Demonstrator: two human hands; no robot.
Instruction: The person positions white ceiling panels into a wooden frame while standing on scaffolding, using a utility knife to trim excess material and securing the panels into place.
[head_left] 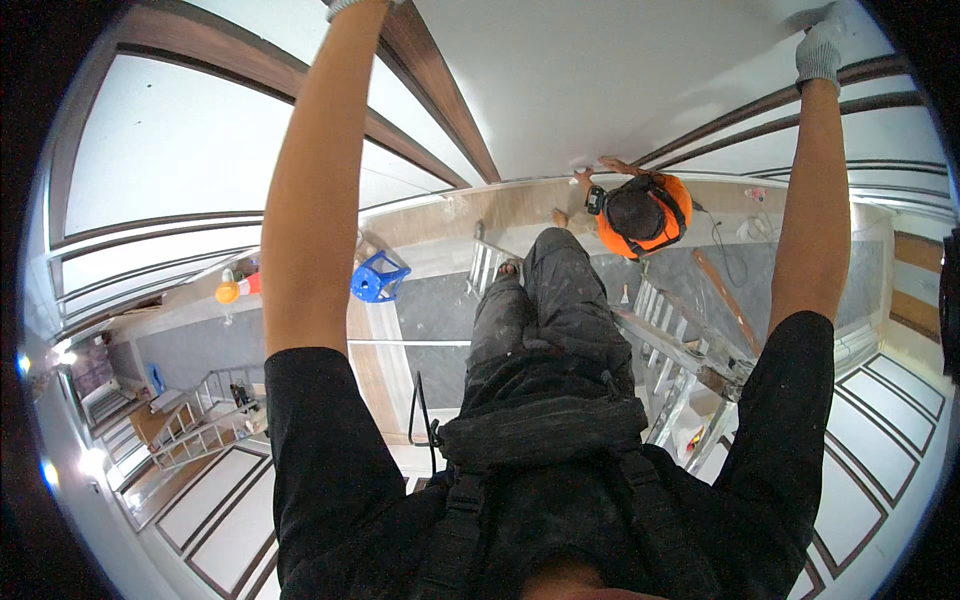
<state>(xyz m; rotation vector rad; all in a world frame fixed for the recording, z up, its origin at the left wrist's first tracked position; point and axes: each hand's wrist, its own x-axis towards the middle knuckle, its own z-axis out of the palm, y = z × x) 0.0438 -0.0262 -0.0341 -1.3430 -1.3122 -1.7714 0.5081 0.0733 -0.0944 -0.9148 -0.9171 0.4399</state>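
Honestly, I'd steady the grey-knit-gloved right hand [821, 54] squarely against the far smooth white panel [600, 85], but can't tell if it or the grey-cuffed left hand [350, 6] grips anything.

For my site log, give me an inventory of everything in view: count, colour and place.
Panels: several, white, ahead and both sides
Trim: several strips, dark brown, between panels
Co-worker: one, dressed in orange and black, ahead, right of centre
Stool: one, blue, floor left of centre
Ladders: at least two, silver, below at right and far left
Plank: one, brown, floor at right
Cone-like thing: one, orange and red, left
Lights: at least two, white, left edge
Floor: one, grey and tan, below
Smaller clutter: too unclear to count
Waist bag: one, black, lower centre
Trousers: one pair, dark grey, centre
Forearms: two, bare, raised
Left hand: one, light-grey glove, mostly cut off, top edge
Right hand: one, light-grey glove, upper right
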